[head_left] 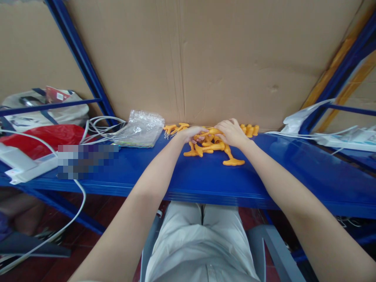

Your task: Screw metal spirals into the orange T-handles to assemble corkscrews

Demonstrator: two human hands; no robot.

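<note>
A pile of orange plastic pieces with T-shaped handles (216, 147) lies on the blue table. Over its back part, my left hand (193, 134) has its fingers curled around one end of an orange T-handled piece (210, 133). My right hand (230, 131) closes on the other end of that piece, its fingertips partly hidden behind the pile. One T-handled piece (234, 161) points toward me at the front right of the pile. Beyond my left wrist are more orange pieces (175, 128) with small metal chains. Several orange pieces (249, 130) stand in a row to the right of my right hand.
Clear plastic bags (143, 127) lie at the back left, beside white cables (101, 127). Farther left are a power strip (29, 162), a red bag (49, 137) and a cloth bag (44, 107). Cardboard (220, 58) walls the back, between blue posts (80, 58).
</note>
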